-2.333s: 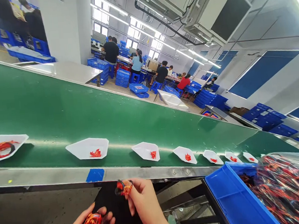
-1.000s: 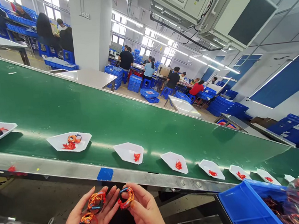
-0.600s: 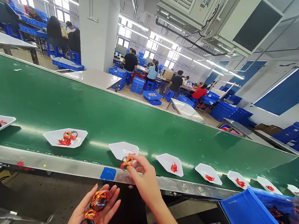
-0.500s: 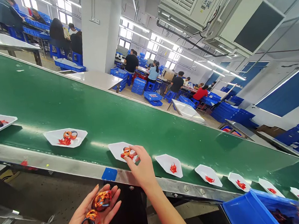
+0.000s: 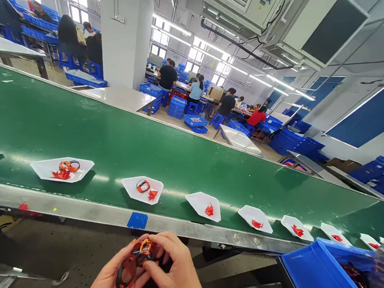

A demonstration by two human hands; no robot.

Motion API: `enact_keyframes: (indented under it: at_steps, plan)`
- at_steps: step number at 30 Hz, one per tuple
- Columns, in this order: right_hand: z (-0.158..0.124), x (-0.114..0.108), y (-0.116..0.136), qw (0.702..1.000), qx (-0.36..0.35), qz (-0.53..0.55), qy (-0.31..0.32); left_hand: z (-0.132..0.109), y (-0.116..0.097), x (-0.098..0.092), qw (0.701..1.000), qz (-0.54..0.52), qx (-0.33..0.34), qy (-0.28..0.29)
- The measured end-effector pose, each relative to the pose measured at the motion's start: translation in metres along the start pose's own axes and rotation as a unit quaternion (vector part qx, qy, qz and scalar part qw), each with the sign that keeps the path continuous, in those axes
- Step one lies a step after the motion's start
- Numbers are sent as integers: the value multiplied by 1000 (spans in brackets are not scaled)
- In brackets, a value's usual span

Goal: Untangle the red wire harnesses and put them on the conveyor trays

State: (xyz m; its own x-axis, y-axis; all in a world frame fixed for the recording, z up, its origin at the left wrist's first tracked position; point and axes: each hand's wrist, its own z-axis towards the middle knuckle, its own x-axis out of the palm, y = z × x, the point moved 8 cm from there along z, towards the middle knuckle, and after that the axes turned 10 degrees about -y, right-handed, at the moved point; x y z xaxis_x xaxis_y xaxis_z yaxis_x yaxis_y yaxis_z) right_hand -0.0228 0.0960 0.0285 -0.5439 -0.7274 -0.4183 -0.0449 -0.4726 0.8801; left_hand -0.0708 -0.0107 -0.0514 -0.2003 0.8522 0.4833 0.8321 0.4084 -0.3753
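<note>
Gripping a looped orange-and-black woven cord (image 5: pixel 135 262) in both bare hands, the person holds it low, below the steel edge (image 5: pixel 83 210) of a green conveyor belt (image 5: pixel 75 114). The left hand (image 5: pixel 118 279) cups its dark lower end while the right hand's fingers (image 5: pixel 164 249) clamp its orange upper end, its long axis slanting up rightward. Just ahead, a white pointed tray (image 5: pixel 131 184) on the belt carries a small dark-and-orange ring (image 5: pixel 143 186) and red scraps (image 5: pixel 152 194).

Two hands (image 5: pixel 175 275) clasp two loops (image 5: pixel 130 268), while beyond the hands nine white trays (image 5: pixel 132 195) sit on the belt (image 5: pixel 109 124), two of them with one loop each, and one blue bin (image 5: pixel 313 270) sits to their right.
</note>
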Motion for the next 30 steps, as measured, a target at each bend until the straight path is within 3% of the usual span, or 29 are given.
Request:
enact_keyframes:
  at_steps: [8,14,22,30]
  plan:
    - [-1,-10,-6,998,46,15,-32,-15,3,6,997,82,-2,-11]
    - [-8,-6,-16,991,96,91,-24,-11,10,2,996,78,-13,-34]
    - [-12,-6,-23,977,118,176,-24,-3,17,1,997,70,-4,-18]
    - [-16,4,-41,934,220,278,-43,8,33,2,994,112,4,-5]
